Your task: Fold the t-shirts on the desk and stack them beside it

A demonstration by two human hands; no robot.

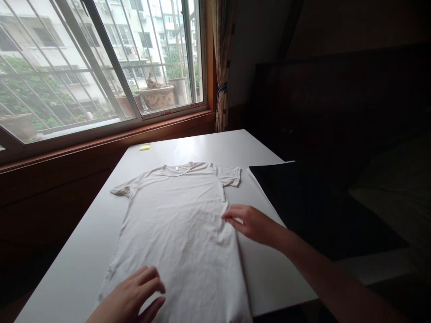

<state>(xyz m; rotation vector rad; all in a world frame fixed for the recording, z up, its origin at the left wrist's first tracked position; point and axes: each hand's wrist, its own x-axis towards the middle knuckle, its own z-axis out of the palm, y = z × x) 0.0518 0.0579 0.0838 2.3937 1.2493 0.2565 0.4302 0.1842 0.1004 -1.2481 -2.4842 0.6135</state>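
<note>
A white short-sleeved T-shirt (pixel 182 211) lies spread on the white table (pixel 84 233), its neckline toward the window and its lower end cut off by the bottom of the view. Over the lower left part of the shirt is my left hand (pixel 136 294), thumb and fingers apart, with nothing between them. My right hand (pixel 247 220) is at the shirt's right side edge, below the right sleeve. Its thumb and fingertips come together at the fabric, pinching the edge. Small wrinkles run across the cloth near those fingertips.
A yellow paper note (pixel 145 147) lies at the table's far left corner. A dark, flat item with a pale edge (pixel 296 202) overlaps the table's right side. Beyond the table are a barred window (pixel 101 58), its wooden sill and a tied curtain (pixel 222 67).
</note>
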